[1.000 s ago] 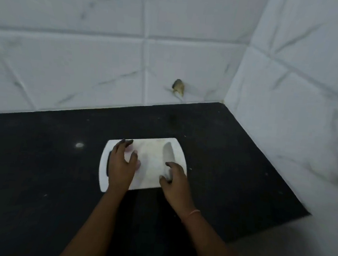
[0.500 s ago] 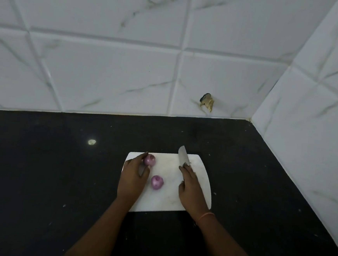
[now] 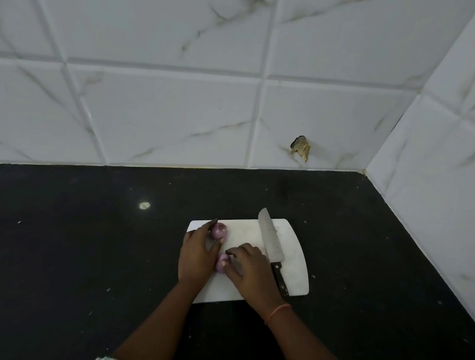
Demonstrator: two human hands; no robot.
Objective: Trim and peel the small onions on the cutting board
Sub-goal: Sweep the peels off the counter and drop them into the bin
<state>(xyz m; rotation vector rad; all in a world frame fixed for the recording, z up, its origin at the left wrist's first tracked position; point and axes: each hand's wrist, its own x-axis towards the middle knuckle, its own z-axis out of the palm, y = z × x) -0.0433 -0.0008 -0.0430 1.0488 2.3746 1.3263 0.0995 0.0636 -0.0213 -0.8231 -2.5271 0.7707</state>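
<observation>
On the white cutting board [image 3: 295, 258] in the corner of a black counter [image 3: 82, 253], I see the right hand [image 3: 252, 269] has let go of the knife [image 3: 271, 243], which half a second ago it gripped by the handle and which now lies flat along the board's right side. That hand has crossed to the nearer small onion [image 3: 221, 262], fingertips curled onto it, seemingly pinching at its skin; the exact hold is partly hidden. The left hand [image 3: 196, 256] lies beside it, its fingers extended and relaxed, touching the far onion [image 3: 220, 231] near the board's back-left corner. I read this as the switch from cutting to peeling by hand, with both onions still purple-skinned.
</observation>
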